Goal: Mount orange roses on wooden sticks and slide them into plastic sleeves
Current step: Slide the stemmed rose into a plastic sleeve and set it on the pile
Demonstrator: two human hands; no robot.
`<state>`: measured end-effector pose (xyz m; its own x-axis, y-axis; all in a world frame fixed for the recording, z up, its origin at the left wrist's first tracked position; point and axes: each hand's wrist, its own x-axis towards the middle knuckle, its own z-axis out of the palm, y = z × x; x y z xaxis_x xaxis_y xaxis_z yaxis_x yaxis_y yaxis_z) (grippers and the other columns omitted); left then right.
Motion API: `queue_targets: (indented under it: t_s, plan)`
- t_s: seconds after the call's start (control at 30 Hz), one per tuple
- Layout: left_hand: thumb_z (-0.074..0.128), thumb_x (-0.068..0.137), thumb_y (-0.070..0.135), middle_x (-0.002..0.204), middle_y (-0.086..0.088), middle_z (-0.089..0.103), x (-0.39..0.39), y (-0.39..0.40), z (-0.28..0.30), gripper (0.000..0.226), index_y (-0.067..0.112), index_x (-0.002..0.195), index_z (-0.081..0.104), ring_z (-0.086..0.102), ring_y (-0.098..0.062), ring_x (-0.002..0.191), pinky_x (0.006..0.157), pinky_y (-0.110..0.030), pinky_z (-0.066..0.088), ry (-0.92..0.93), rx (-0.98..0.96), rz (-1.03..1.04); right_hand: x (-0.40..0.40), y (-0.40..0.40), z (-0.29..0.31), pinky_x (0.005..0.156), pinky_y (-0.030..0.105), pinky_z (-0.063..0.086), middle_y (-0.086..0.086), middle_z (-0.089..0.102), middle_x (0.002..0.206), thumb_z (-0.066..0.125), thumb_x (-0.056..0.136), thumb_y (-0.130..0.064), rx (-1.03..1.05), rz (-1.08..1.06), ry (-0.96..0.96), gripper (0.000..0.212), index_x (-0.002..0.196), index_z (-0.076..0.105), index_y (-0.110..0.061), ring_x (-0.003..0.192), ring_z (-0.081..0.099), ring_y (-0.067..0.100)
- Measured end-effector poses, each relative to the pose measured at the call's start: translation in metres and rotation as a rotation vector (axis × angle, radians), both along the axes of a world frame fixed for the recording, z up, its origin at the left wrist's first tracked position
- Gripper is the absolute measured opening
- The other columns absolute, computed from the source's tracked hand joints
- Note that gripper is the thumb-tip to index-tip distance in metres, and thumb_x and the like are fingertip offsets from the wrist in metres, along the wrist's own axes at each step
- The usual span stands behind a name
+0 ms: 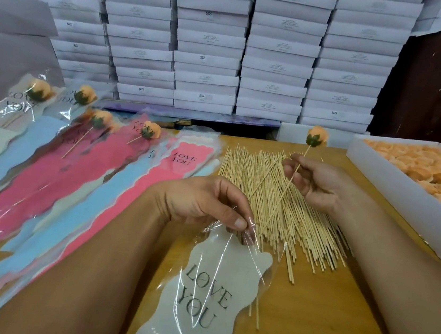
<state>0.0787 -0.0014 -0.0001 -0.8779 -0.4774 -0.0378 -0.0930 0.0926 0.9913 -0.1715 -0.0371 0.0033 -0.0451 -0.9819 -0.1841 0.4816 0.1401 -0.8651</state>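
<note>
The fingers (245, 225) of the left hand (201, 200) pinch the open top edge of a clear plastic sleeve (203, 298) that says "LOVE YOU". The sleeve lies on the wooden surface (320, 318) at about 6 o'clock, with its mouth up toward 12 o'clock and its long side running back toward the person. The fingers (296, 162) of the right hand (314, 181) pinch a thin wooden stick (282, 194) near its upper part. An orange rose (318, 136) with green leaves sits on top of that stick. The stick slants: the rose points up to about 1 o'clock, and the bare end points down to about 7 o'clock, close to the sleeve's mouth. So the rose is already on its stick, and I think the step now is putting it into the sleeve. Next, the left fingers likely need to hold the mouth open while the bare end goes in straight. Under the right hand lies a pile of loose sticks (279, 201). At 3 o'clock is a white tray (394, 188) full of orange roses (421, 169). At 9 o'clock lie finished sleeved roses (92, 140) on pink and blue sleeves. White boxes (210, 40) are stacked at 12 o'clock.
</note>
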Motion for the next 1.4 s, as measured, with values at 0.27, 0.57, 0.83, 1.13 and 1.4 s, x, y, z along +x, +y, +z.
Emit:
queue_targets:
  t_s: [0.27,0.57,0.83,1.13,1.4]
  plan:
    - [0.059,0.087,-0.007,0.092,-0.01,0.075,-0.003,0.0,0.0,0.023,0.005,0.094,0.077,0.071,-0.021,0.087,0.083,-0.027,0.053,0.054,-0.011,0.032,0.017,0.014,0.005,0.04,0.017,0.051,0.014,0.076,0.077,0.051,0.105,-0.01,-0.024,0.053,0.056,0.018,0.116,0.06,0.0,0.062,0.074,0.02]
    - [0.063,0.085,-0.005,0.087,-0.003,0.077,-0.004,-0.003,-0.001,0.025,0.013,0.087,0.08,0.071,-0.01,0.08,0.072,-0.017,0.053,0.172,-0.028,0.238,0.041,0.04,0.019,0.039,0.017,0.037,0.009,0.078,0.087,0.057,0.102,-0.018,-0.077,0.171,0.289,0.013,0.11,0.064,-0.012,0.067,0.073,0.018]
    - [0.074,0.074,0.006,0.093,-0.017,0.071,-0.003,-0.012,-0.003,0.015,0.007,0.088,0.078,0.064,-0.024,0.088,0.084,-0.03,0.052,0.281,0.009,0.49,0.05,0.048,0.018,0.064,0.025,0.052,0.01,0.078,0.094,0.063,0.095,-0.019,-0.163,0.257,0.395,0.021,0.106,0.075,-0.008,0.078,0.07,0.018]
    - [0.068,0.074,0.002,0.088,-0.011,0.072,-0.004,-0.007,0.002,0.028,-0.01,0.099,0.067,0.062,-0.014,0.079,0.081,-0.025,0.048,0.349,-0.008,0.521,0.052,0.056,0.019,0.086,0.033,0.054,0.007,0.076,0.094,0.065,0.085,-0.029,-0.272,0.365,0.482,0.024,0.096,0.083,-0.017,0.087,0.066,0.016]
    - [0.069,0.08,-0.001,0.085,-0.011,0.075,-0.002,-0.003,0.004,0.012,-0.001,0.09,0.074,0.069,-0.013,0.082,0.074,-0.019,0.052,0.304,-0.027,0.416,0.05,0.047,0.021,0.089,0.053,0.057,0.017,0.064,0.125,0.059,0.099,-0.041,-0.157,0.181,0.291,0.041,0.136,0.056,-0.024,0.09,0.067,0.032]
